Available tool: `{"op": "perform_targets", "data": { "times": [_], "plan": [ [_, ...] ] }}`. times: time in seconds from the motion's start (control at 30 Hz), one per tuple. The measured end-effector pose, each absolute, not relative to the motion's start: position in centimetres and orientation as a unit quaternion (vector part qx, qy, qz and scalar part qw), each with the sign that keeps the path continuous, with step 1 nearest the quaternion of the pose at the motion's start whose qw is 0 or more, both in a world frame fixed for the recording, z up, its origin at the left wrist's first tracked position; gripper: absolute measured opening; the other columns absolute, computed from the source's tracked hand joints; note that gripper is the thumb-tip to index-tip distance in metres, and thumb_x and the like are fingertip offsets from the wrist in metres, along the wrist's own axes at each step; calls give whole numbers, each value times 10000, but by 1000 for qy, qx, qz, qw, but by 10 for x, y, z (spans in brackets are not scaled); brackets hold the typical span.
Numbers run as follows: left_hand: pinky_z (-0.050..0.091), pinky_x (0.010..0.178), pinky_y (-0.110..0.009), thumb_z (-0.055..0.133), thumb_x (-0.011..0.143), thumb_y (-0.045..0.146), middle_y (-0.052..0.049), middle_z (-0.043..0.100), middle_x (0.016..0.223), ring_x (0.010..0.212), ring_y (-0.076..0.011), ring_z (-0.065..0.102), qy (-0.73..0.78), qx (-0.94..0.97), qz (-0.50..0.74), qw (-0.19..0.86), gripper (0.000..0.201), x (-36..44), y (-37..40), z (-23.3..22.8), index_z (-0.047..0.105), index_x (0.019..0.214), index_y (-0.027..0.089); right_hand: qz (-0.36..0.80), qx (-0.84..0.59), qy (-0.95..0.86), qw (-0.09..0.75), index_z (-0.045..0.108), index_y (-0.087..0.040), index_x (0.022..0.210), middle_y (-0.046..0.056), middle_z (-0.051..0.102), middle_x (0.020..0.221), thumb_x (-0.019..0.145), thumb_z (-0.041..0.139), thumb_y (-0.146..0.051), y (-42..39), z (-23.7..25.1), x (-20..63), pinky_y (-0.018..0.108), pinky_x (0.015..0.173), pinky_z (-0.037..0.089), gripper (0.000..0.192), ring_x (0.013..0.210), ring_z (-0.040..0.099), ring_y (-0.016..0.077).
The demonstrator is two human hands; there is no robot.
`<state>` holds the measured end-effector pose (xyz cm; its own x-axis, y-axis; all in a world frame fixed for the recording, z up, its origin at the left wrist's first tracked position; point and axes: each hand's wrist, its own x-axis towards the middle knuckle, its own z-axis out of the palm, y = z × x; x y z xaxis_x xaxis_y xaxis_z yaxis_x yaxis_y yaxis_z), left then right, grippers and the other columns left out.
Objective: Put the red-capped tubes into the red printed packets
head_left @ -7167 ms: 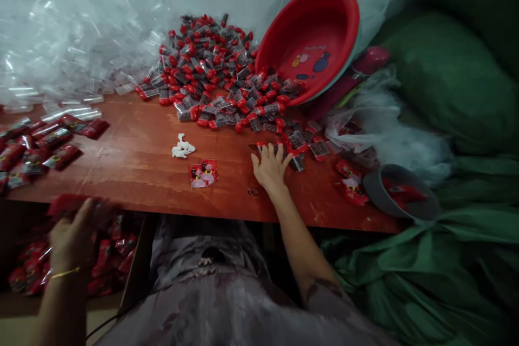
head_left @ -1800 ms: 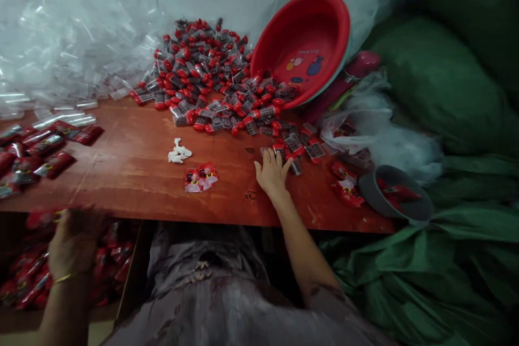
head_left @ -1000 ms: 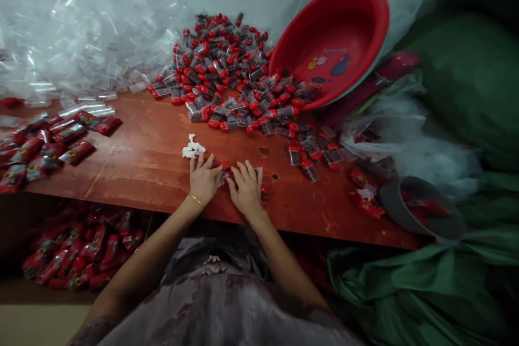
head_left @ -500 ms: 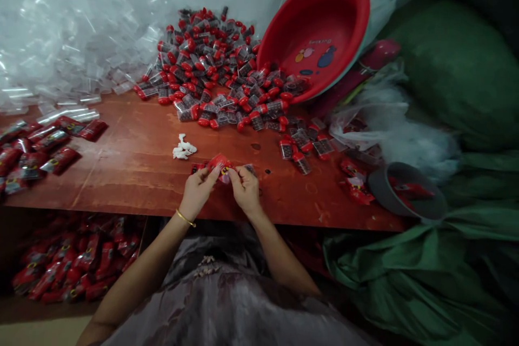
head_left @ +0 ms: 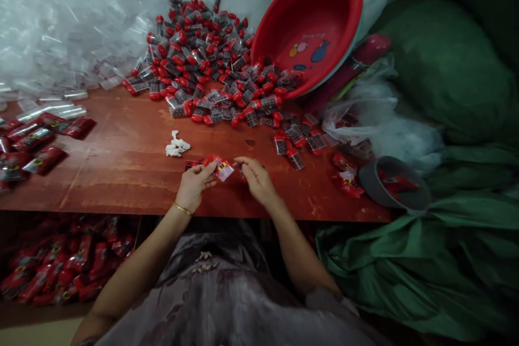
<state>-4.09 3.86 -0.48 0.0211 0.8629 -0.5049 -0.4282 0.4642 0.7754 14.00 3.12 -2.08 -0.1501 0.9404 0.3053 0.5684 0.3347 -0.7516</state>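
Over the front of the wooden table, my left hand (head_left: 193, 186) pinches a small red printed wrapper (head_left: 222, 168) with a pale patch and a yellow mark. Just to its right is my right hand (head_left: 259, 181), apart from the wrapper, its fingers curled. A bit of red and dark shows under those fingers; what it belongs to is too hidden to make out. Beyond my left fingers lies another dark red piece (head_left: 193, 164). A crumpled white lump (head_left: 177, 144) rests on the table farther back.
Small clear red-capped bottles (head_left: 198, 65) are heaped at the back, spilling from a tilted red basin (head_left: 320, 16). Clear plastic sleeves (head_left: 73, 27) pile at left, near filled red packets (head_left: 44, 159). A grey bowl (head_left: 367, 178) stands right. More packets (head_left: 77, 265) fill a box below.
My right hand has let go of the wrapper and moved right, its fingers curling. My left hand still holds the wrapper, now more exposed. The whole view has shifted slightly.
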Motion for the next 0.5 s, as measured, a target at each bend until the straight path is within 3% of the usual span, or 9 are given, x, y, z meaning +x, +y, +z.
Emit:
{"op": "perform_targets", "data": {
  "times": [0.1,0.23,0.37,0.5],
  "plan": [
    [492,548,-220,859,421,411,4,638,614,524,-83,576,517,210,468,686,446,-45,42,-4,595,640,126,153,-502,-814,247,537,-210,1255,79,540,1299,816,406,-98,45,-13,173,416,1014,354,472,1224,438,221],
    [497,549,-237,862,394,431,-15,664,652,534,-100,594,516,207,441,705,487,-45,40,-1,591,664,130,114,-448,-884,72,574,-229,1231,65,396,1447,722,465,-52,52,-6,191,462,1058,280,549,1351,288,254],
    [478,529,-228,865,369,442,-14,664,641,536,-114,612,528,204,432,702,505,-44,37,-1,558,630,138,107,-443,-889,53,601,-202,1164,98,449,1405,755,589,-199,43,-6,191,459,1058,270,410,1315,343,267],
    [468,515,-228,867,373,436,-10,665,646,528,-120,616,522,209,429,707,495,-42,38,-5,548,618,147,108,-463,-876,83,580,-178,1181,115,545,1301,776,658,-323,35,-14,193,448,1028,303,437,1208,450,264]
  ]
}}
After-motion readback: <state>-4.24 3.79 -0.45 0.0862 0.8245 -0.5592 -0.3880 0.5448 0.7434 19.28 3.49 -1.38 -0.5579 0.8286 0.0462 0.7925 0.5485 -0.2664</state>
